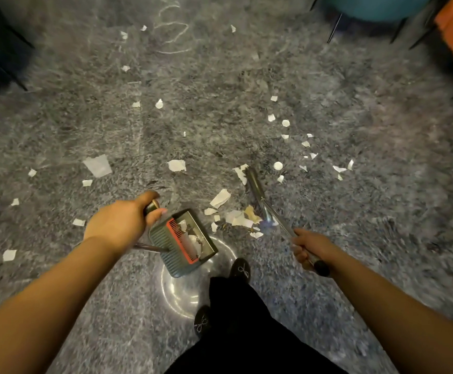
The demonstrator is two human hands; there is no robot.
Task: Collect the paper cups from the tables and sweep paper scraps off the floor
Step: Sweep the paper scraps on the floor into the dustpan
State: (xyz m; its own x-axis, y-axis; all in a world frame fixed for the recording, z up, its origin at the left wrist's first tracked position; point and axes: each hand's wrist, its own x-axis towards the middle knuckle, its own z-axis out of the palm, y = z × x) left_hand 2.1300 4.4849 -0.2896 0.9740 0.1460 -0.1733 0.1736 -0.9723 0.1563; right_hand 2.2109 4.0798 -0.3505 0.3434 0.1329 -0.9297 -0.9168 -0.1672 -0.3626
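Left hand gripping dustpan handle, right hand clamped on broom at centre. Risk: tilted dustpan spilling its scraps.

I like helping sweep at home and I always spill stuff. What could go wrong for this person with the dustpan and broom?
The dustpan, held by the left hand, already has scraps in it and looks tilted, so they might slide out. The broom in the right hand could flick the nearby pile of paper past the pan. Small bits lie scattered far across the floor, so some may get missed.
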